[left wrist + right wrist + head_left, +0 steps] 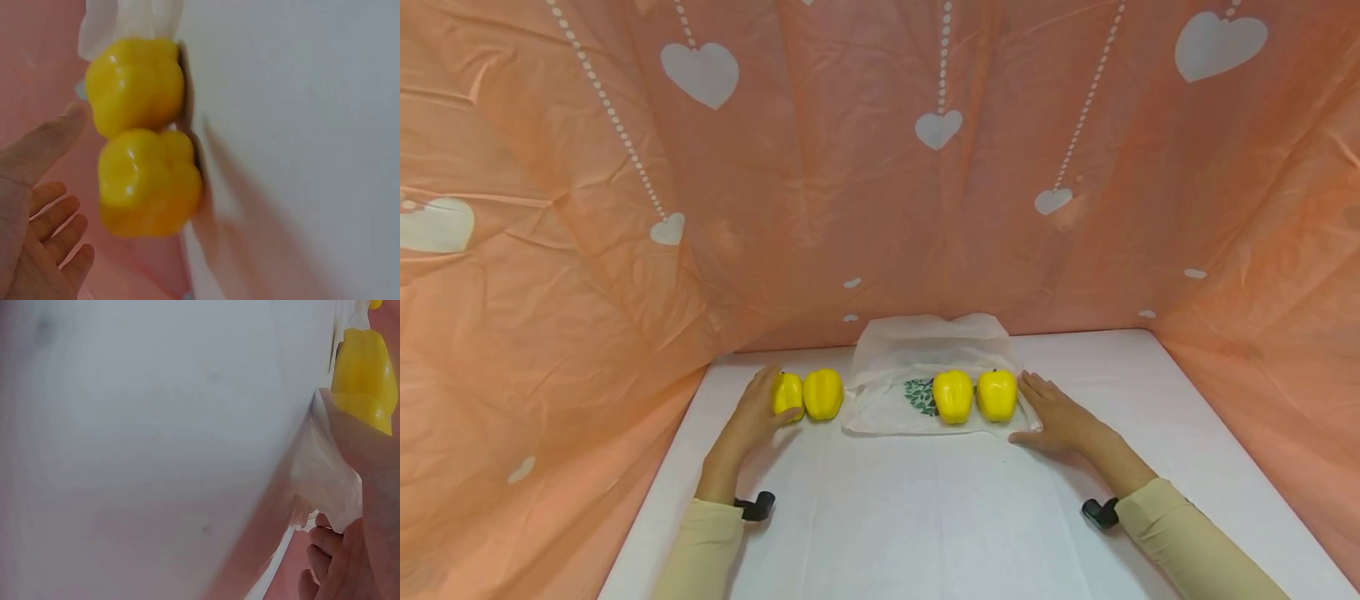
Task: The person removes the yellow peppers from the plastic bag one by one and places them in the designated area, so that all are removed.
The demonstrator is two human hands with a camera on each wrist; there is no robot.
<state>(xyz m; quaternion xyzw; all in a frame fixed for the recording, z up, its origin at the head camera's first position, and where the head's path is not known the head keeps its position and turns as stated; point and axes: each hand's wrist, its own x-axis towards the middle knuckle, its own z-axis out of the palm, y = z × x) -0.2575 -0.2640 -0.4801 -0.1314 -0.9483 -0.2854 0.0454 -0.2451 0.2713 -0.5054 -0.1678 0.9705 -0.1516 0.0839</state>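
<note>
Two yellow bell peppers stand side by side on the left, an outer pepper and an inner pepper. Beside the outer one is my left hand, thumb and fingers spread apart without gripping it. A white plastic bag with a green leaf print lies flat at the middle back. On it rest two more yellow bell peppers, one pepper near the print and another pepper near the right edge. My right hand touches the bag's right edge, its thumb along the plastic and its fingers apart from the thumb.
The peppers and bag are on a white-covered table. An orange-pink cloth with white hearts hangs behind and along both sides. Black wrist mounts sit on both forearms.
</note>
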